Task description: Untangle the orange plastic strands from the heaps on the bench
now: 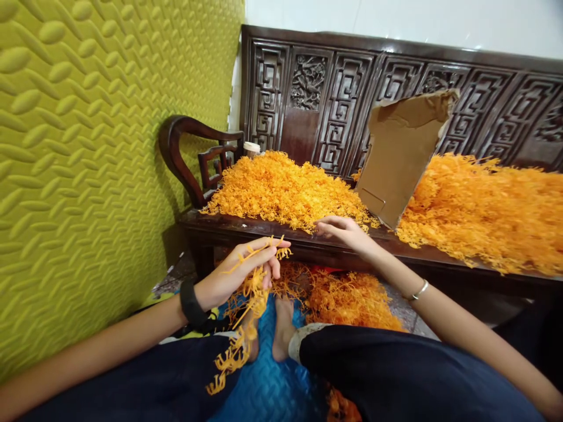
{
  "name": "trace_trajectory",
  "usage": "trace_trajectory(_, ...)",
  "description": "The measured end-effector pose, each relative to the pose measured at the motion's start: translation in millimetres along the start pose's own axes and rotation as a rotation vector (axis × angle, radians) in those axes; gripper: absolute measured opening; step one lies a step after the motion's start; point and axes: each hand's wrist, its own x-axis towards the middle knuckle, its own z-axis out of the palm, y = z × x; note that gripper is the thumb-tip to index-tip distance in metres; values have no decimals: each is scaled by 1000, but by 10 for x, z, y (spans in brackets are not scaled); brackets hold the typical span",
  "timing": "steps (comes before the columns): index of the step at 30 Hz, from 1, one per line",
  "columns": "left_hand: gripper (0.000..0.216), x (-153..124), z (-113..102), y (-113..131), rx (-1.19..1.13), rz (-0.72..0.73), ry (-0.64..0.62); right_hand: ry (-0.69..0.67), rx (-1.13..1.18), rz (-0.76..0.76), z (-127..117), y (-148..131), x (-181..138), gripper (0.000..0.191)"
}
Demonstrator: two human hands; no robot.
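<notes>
Strung through the fingers of my left hand is an orange plastic strand with curly sprigs, its lower part dangling over my lap. Thumb and fingers are closed around it. My right hand is at the front edge of the bench, beside the near side of a heap of loose orange curly pieces. Its fingers stretch to the left, loosely curved, and I make out nothing held in them. The fingertips blend with the heap's edge, so contact is unclear.
A dark carved wooden bench carries the heap and a second orange pile, with an upright cardboard sheet between them. A white-lidded container stands behind the left heap. More orange strands lie below. Yellow padding covers the left wall.
</notes>
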Motion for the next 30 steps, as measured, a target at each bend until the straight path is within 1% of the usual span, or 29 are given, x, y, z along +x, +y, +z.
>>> trace_trajectory(1,38,-2,1,2,11,5,-11,-141,156,-33,107,-145,-56,38)
trace_trajectory(3,38,-8,17,15,33,14,-16,-404,362,-100,318,-406,-173,41)
trace_trajectory(4,38,-13,29,27,45,22,-17,-489,440,-127,407,-513,-226,42)
trace_trajectory(5,37,-19,43,42,56,29,-21,-539,499,-142,478,-600,-270,40)
trace_trajectory(6,35,-25,57,59,65,35,-28,-549,549,-149,531,-667,-304,35)
trace_trajectory(7,33,-31,69,75,68,38,-36,-527,588,-150,565,-715,-327,28)
trace_trajectory(9,31,-42,85,98,42,33,-40,-431,631,-136,592,-763,-344,22)
trace_trajectory(12,30,-48,83,102,-50,42,20,-319,628,-92,583,-763,-334,18)
trace_trajectory(15,24,-51,65,101,-108,81,87,-307,582,-77,570,-742,-328,20)
trace_trajectory(17,17,-56,59,110,-130,90,92,-311,551,-102,565,-738,-337,16)
trace_trajectory(19,12,-65,58,125,-146,65,45,-301,463,-155,560,-746,-354,11)
trace_trajectory(22,10,-86,58,138,-147,-16,-103,-306,220,-263,548,-780,-383,2)
trace_trajectory(23,11,-93,57,139,-131,-46,-148,-322,147,-293,542,-795,-391,1)
trace_trajectory(25,14,-103,54,133,-62,-109,-226,-398,72,-342,526,-820,-402,6)
trace_trajectory(26,16,-106,54,130,-9,-142,-261,-466,60,-356,515,-828,-406,8)
trace_trajectory(28,19,-105,63,126,100,-190,-330,-653,54,-362,489,-828,-409,12)
trace_trajectory(30,25,-97,82,131,187,-201,-381,-812,47,-354,463,-804,-410,17)
